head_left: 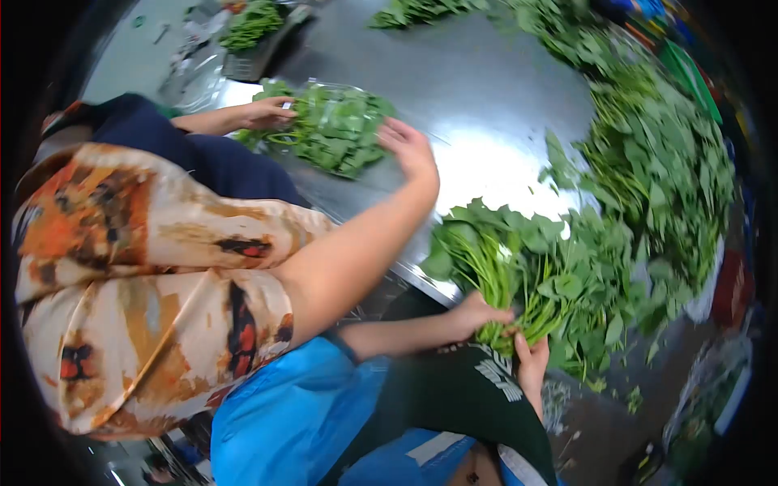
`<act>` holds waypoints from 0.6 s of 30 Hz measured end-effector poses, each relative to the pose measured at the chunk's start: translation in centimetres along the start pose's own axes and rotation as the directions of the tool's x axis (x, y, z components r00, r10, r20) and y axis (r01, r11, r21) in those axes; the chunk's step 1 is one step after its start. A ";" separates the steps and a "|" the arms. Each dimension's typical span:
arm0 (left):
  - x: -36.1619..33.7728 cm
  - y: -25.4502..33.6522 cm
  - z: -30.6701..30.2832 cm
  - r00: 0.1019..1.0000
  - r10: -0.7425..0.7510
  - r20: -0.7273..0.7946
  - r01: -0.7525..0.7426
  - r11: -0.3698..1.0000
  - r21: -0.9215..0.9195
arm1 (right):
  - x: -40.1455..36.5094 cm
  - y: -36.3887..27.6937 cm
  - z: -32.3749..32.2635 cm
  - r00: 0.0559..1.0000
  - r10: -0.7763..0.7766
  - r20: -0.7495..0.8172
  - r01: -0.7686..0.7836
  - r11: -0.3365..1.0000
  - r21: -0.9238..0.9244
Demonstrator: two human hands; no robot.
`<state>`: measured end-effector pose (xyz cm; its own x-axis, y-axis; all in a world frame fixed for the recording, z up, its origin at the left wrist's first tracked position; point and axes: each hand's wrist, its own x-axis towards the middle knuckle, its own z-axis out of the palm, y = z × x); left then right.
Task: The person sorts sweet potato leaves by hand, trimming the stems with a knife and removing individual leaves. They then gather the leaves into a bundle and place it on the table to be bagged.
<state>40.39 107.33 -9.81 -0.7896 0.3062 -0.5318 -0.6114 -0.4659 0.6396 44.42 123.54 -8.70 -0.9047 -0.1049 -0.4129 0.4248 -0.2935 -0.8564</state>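
Note:
Near the table's front edge, my left hand [480,314] is closed round the stems of a bunch of leafy greens [478,247]. Close beside it on the right, my right hand [532,361] has its fingers round the stem ends of a second leafy bunch [583,267]. The two bunches almost touch at their stems, with their leaves spreading up and outward over the metal table [356,61]. Some of the fingers are hidden behind the stems.
A co-worker in a patterned top [162,283] stands at the left, both hands at a clear pack of greens [336,130]. A large heap of greens [664,162] lines the right side. More greens [250,26] lie on a scale at the upper left.

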 end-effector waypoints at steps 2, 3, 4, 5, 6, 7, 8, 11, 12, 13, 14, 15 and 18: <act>-0.3 1.3 -0.3 0.984 -0.179 0.001 0.175 0.958 -0.226 | 0.1 -0.8 1.1 0.971 0.213 -0.105 -0.190 0.962 0.194; 0.2 1.1 -1.0 0.961 -0.277 0.008 0.270 0.926 -0.263 | 0.7 0.5 0.3 0.942 0.325 -0.084 -0.287 0.910 0.300; 0.5 0.7 -1.6 0.933 -0.361 0.009 0.347 0.891 -0.293 | 1.1 0.9 -0.2 0.907 0.419 -0.033 -0.387 0.862 0.327; 0.4 0.6 -1.7 0.923 -0.383 0.037 0.378 0.883 -0.278 | 1.2 0.7 -0.2 0.887 0.461 -0.012 -0.433 0.843 0.320; 0.3 0.5 -1.9 0.937 -0.348 0.025 0.342 0.904 -0.255 | 1.2 1.2 -0.6 0.906 0.420 0.055 -0.415 0.855 0.312; 0.3 0.3 -1.9 0.950 -0.311 0.008 0.304 0.923 -0.238 | 1.2 1.3 -0.8 0.903 0.422 0.080 -0.421 0.836 0.351; 0.2 0.2 -1.8 0.945 -0.326 0.021 0.321 0.918 -0.232 | 1.2 1.2 -0.7 0.900 0.422 0.111 -0.431 0.816 0.386; -0.2 0.8 -1.1 0.941 -0.338 -0.031 0.326 0.925 -0.193 | 1.2 1.0 -0.2 0.893 0.443 0.084 -0.438 0.808 0.395; 0.0 0.8 -1.2 0.940 -0.341 -0.030 0.329 0.925 -0.189 | 1.3 1.2 -0.1 0.893 0.442 0.082 -0.436 0.807 0.399; 0.1 0.8 -1.4 0.943 -0.332 0.006 0.331 0.937 -0.112 | 1.3 1.4 0.0 0.913 0.402 0.067 -0.406 0.880 0.247; 0.2 0.9 -1.5 0.944 -0.326 0.042 0.328 0.944 -0.035 | 1.3 1.5 0.3 0.931 0.359 0.059 -0.363 0.927 0.088; 0.1 1.2 -0.9 0.950 -0.310 0.013 0.310 0.950 0.026 | 1.2 1.1 1.1 0.982 0.188 0.015 -0.181 0.961 -0.207; -0.2 1.6 -0.4 0.949 -0.278 0.147 0.249 0.950 0.186 | 0.7 -0.1 2.0 0.991 -0.083 0.108 0.132 0.789 -0.601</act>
<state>39.58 106.16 -8.91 -0.5875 0.5421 -0.6008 -0.7876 -0.2123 0.5785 43.72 121.58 -8.26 -0.9350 -0.1825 -0.3039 0.2343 0.3254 -0.9161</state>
